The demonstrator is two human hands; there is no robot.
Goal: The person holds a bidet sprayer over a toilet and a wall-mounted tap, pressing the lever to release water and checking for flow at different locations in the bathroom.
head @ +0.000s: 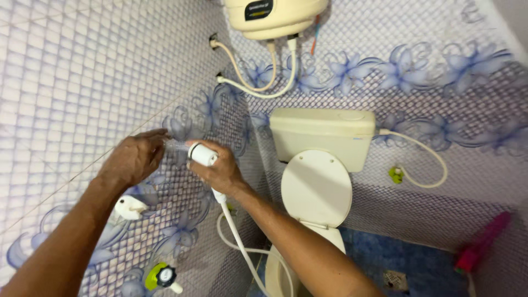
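So the thing in hand is a white plastic hand-held bidet sprayer with a round head [202, 154], its white flexible hose [237, 236] hanging down toward the floor. The right hand [221, 171] is wrapped closed around the sprayer's neck, head poking out above the fingers. The left hand [133, 158] is up beside the head, fingertips pinched near a small clear bit (too blurry to tell what it is). All this sits in front of the patterned tiled wall [71, 82], left of the cream toilet [316, 190].
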